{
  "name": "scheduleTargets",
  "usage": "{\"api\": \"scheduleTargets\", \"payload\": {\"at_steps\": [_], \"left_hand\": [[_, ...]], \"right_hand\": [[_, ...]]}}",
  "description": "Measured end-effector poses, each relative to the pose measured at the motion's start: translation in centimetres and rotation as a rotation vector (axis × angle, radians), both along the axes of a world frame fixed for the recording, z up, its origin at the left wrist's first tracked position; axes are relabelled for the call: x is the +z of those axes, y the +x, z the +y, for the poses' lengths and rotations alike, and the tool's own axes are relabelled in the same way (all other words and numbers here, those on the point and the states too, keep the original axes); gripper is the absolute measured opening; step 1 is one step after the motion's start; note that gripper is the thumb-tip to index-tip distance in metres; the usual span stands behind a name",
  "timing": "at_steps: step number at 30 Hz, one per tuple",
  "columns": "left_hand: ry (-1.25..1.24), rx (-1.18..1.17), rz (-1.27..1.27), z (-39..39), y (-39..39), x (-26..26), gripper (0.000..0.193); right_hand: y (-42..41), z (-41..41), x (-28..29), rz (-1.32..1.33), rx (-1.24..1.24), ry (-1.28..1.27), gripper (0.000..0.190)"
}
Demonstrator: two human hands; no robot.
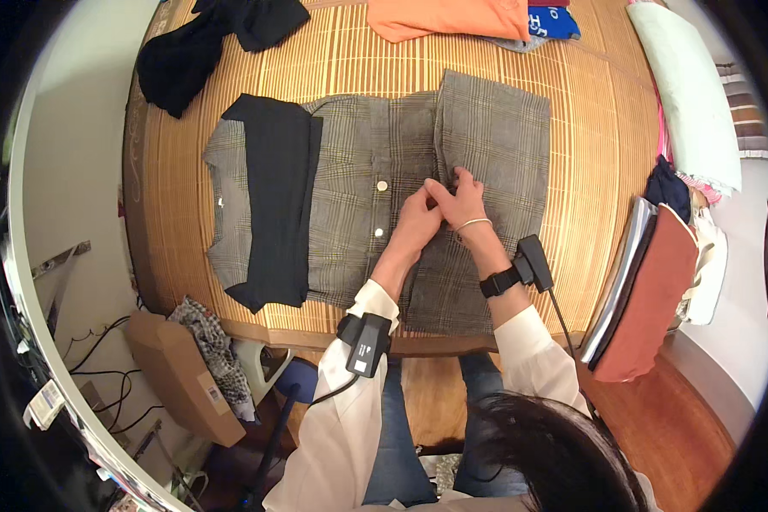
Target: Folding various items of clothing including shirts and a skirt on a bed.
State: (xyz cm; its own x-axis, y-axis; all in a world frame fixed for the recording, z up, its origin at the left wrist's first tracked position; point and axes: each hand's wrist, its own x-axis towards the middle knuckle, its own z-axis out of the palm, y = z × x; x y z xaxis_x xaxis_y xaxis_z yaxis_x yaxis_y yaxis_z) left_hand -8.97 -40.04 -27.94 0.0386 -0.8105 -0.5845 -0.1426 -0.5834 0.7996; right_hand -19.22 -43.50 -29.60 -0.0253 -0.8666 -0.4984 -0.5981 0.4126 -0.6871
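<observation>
A grey plaid garment point(349, 153) lies spread before me, with white buttons point(382, 185) down its front. Black fabric panels point(278, 211), which look like folded sleeves, cross its neck end. On the right, its plaid lower part point(499, 134) is doubled over, with a fold edge running near my hands. My left hand point(417, 221) rests at this fold with its fingers drawn together. Against it, fingertips nearly touching, is my right hand point(464, 200), its other fingers bent over the plaid cloth. Whether fabric is pinched between the fingertips is hidden.
The garment lies on a bamboo mat point(358, 64). Black clothing point(185, 64) is at the far left, folded orange cloth point(448, 19) at the far edge. Folded textiles point(653, 294) hang over the right side. A cardboard box point(179, 377) stands below left. Cables run from both wrist devices.
</observation>
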Motion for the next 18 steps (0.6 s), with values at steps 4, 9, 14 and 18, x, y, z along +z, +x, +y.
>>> {"api": "scheduleTargets", "payload": {"at_steps": [4,9,14,18], "left_hand": [[0.124,0.297,0.657,0.4,-0.7,-0.1,0.026],[0.004,0.188,0.29,0.0,-1.8,-1.0,0.029],[-0.125,0.229,0.173,1.2,0.1,-1.6,0.026],[-0.063,0.196,0.051,3.5,1.4,-2.7,0.025]], "right_hand": [[-0.1,0.3,0.4,-0.021,-0.052,-0.001,0.073],[-0.8,1.4,-1.8,0.126,0.02,-0.411,0.031],[-3.2,-0.1,0.3,0.039,-0.03,-0.458,0.022],[-11.1,-0.7,2.7,0.138,-0.132,-0.358,0.047]]}}
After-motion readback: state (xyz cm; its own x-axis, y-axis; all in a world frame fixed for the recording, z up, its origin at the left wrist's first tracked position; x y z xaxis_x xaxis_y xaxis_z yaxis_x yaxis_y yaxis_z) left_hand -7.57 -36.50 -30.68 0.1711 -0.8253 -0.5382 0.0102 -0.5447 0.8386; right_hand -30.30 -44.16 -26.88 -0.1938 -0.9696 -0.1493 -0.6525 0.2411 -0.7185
